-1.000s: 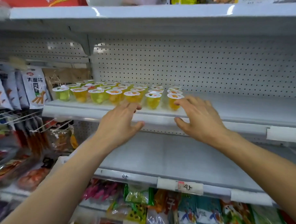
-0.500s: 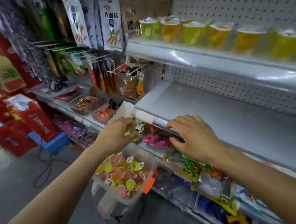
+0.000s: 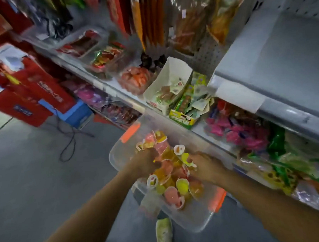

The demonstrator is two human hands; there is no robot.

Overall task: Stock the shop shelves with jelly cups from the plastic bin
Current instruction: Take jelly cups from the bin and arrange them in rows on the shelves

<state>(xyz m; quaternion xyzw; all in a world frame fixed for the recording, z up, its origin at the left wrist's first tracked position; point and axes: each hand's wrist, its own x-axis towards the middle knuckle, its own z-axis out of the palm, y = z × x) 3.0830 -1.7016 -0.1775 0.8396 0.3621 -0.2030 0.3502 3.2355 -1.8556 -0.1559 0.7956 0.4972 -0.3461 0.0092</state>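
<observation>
Grey shop floor (image 3: 35, 180) shows below a clear plastic bin (image 3: 193, 223) set just beside the lower shelves and heaped with jelly cups (image 3: 171, 175). Your left hand (image 3: 144, 163) and right hand (image 3: 207, 168) are both down among the cups, so I judge this the pick-up step. Blur hides your fingers, and I cannot tell whether they grip any cup. Next you lift a handful to the bare grey shelf (image 3: 276, 61), clearing the open snack boxes (image 3: 167, 92) jutting out between.

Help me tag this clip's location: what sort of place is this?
Most likely a small shop's snack aisle: grey metal shelves with label strips, hanging snack packets, and a clear plastic bin of jelly cups.
</observation>
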